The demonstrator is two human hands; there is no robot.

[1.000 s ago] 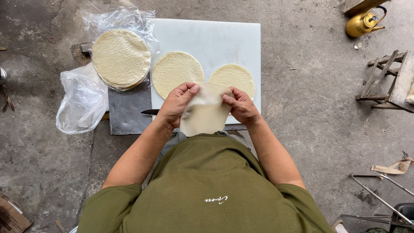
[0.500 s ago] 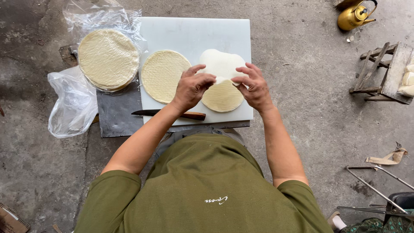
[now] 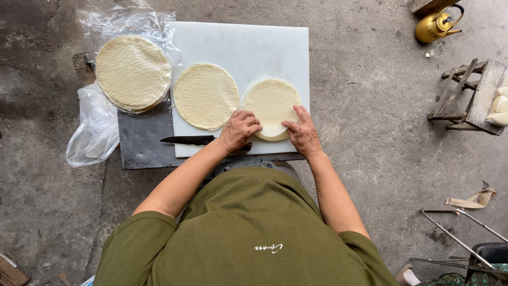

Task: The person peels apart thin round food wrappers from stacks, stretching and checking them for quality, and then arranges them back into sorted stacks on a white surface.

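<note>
Both hands, left (image 3: 239, 131) and right (image 3: 302, 132), press open-fingered on the round wrapper (image 3: 271, 105) lying flat.

board (image 3: 241, 42): 2 wrappers (image 3: 206, 95) on it | stack (image 3: 133, 71) left | knife (image 3: 190, 140) at near edge

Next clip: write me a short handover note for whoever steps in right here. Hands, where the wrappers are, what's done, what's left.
Left hand and right hand: both flat on the near edge of the right round wrapper, holding nothing.
A second single wrapper lies beside it on the white cutting board.
The wrapper stack sits on clear plastic, left of the board.
Knife lies at the board's near edge, untouched.
Done: two wrappers laid out. Left: the stack.
</note>
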